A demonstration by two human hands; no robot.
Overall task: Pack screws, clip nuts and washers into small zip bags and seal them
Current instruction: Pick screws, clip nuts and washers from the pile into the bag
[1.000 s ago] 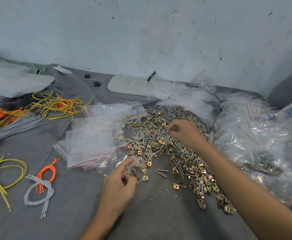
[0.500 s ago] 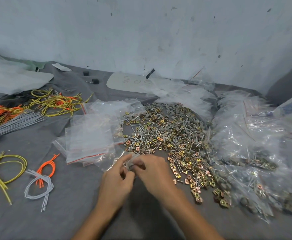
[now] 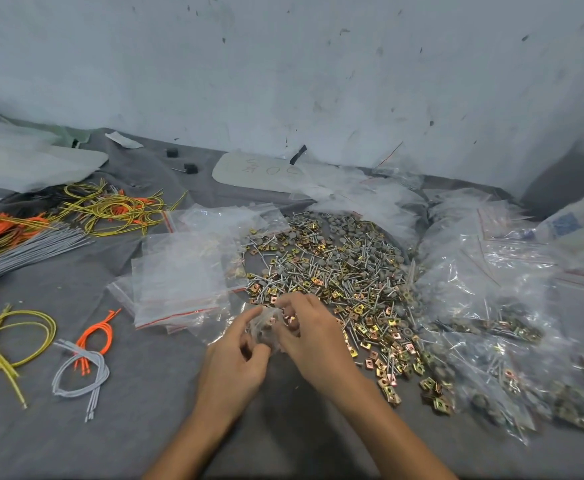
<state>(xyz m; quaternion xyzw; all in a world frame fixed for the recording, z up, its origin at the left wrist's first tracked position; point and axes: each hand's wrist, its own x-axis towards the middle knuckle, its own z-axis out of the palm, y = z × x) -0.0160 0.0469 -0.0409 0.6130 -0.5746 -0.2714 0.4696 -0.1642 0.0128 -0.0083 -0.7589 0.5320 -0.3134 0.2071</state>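
Both hands meet at the near-left edge of the heap of screws, clip nuts and washers (image 3: 346, 271), which lies spread on the grey worktop (image 3: 145, 410). Between them is a small zip bag (image 3: 265, 329), crumpled and blurred. The left hand (image 3: 235, 362) pinches it from the left with thumb and curled fingers. The right hand (image 3: 314, 344) has its fingers curled onto the bag's top and right side, gripping it. What is inside the bag is too blurred to tell, apart from a coppery glint by the right fingertips.

In the heap, grey round washers gather at the far side, silver screws run through the middle, and brass and copper clip nuts trail along the near-right edge.

Just left of the heap a stack of empty zip bags (image 3: 179, 282) with red seal strips lies flat, touching its edge. Right of the heap, filled bags (image 3: 491, 306) pile up, with hardware showing through the plastic.

Well left of the heap lie a yellow wire loop (image 3: 16, 337) and a small bundle of orange and grey wires (image 3: 82, 362). Farther back on that side are tangled yellow and orange wires (image 3: 110, 209) and a sheaf of grey wires (image 3: 23, 247). Beyond the heap, near the wall (image 3: 283, 64), rests a white card (image 3: 259, 171) with handwriting.
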